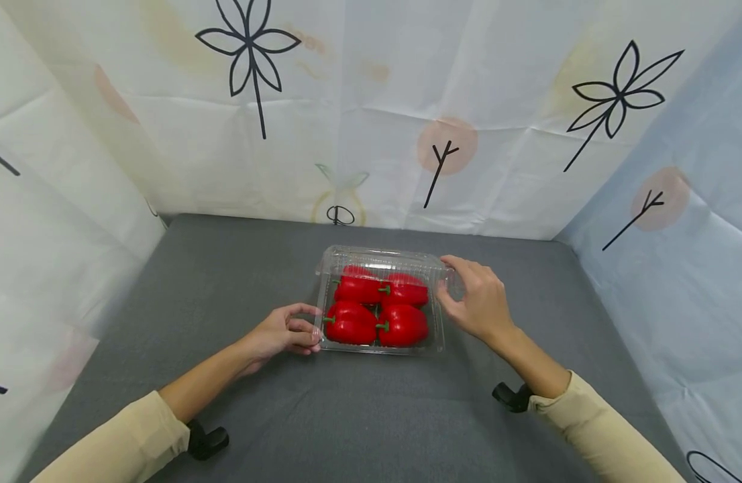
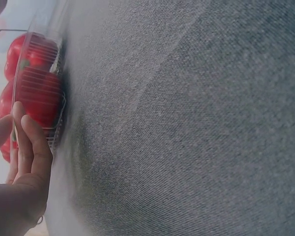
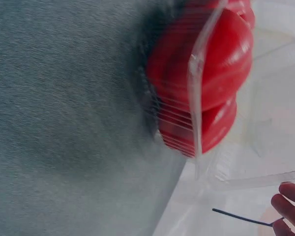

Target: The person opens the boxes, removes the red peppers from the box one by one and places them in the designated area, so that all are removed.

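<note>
A clear plastic clamshell box [image 1: 380,349] sits on the grey table, with several red bell peppers [image 1: 350,323] lying in two rows inside. Its hinged lid [image 1: 386,255] is raised along the far side. My left hand [image 1: 283,333] pinches the box's left rim; in the left wrist view the thumb is on one side of the rim and the fingers [image 2: 34,142] on the other. At the lid's right edge, my right hand [image 1: 478,302] holds it between thumb and fingers. The right wrist view shows only some fingertips [image 3: 291,199] beside the lid edge.
A grey cloth [image 1: 347,422] covers the table. Behind it and on both sides hangs a pale curtain [image 1: 371,87] printed with leaves and flowers. Black wrist mounts [image 1: 208,443] sit at both sleeve cuffs.
</note>
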Action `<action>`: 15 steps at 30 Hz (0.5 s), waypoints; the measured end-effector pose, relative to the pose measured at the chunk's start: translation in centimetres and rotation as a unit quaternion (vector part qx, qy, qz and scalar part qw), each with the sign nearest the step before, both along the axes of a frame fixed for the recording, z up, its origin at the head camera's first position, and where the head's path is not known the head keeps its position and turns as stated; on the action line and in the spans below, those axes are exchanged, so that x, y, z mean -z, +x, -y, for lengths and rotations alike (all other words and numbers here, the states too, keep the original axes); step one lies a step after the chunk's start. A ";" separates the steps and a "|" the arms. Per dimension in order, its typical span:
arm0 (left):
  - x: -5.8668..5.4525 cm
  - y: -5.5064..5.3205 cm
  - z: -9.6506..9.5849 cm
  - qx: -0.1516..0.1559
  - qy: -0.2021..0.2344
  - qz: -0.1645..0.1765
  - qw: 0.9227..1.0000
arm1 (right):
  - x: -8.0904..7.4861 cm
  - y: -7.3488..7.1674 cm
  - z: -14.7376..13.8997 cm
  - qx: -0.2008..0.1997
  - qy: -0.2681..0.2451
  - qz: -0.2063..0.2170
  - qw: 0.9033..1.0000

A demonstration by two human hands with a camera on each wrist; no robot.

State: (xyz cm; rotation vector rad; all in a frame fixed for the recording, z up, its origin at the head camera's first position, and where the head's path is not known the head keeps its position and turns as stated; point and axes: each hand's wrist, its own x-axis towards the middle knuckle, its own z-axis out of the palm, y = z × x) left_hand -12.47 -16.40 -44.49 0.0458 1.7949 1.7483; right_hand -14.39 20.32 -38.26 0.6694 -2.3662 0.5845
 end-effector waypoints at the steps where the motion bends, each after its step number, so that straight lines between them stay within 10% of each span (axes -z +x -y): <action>1: 0.0 0.1 0.0 0.001 0.000 -0.001 1.000 | -0.2 -0.1 0.0 0.005 -0.008 0.007 1.000; 15: 0.0 1.0 0.2 0.017 0.008 0.002 1.000 | -1.8 -2.8 0.8 0.014 -0.166 0.143 0.976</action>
